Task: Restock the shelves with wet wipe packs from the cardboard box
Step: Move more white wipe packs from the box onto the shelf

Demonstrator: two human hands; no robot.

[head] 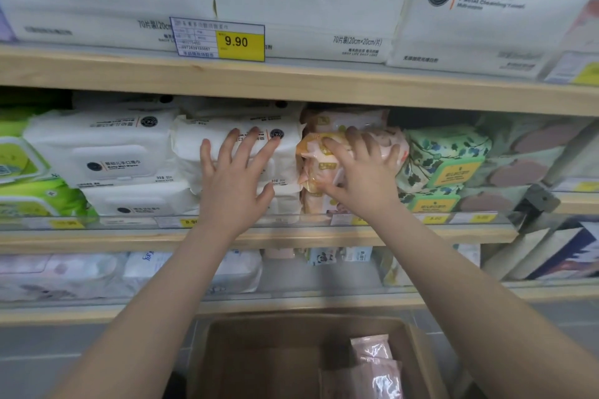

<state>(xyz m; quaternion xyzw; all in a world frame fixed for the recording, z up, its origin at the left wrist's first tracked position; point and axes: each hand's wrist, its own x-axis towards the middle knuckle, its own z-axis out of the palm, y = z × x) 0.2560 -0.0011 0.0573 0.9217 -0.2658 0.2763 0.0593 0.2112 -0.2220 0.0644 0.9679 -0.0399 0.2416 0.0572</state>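
Right hand (359, 168) grip: fingers spread and lightly curled over a pink-orange wet wipe pack (327, 168), pressing it onto the pink stack, frame center-right, middle shelf (97, 238). Left hand (236, 172) grip wide, flat fingers against the white pack (240, 155) just beside it. Shelf row looks mostly full. Cardboard box (259, 359), bottom center, holds a few pink packs (372, 366) yet, so restocking reads well along, not finished.

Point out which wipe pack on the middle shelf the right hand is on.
The pink-and-yellow pack under the right hand, between the white packs and the green floral packs.
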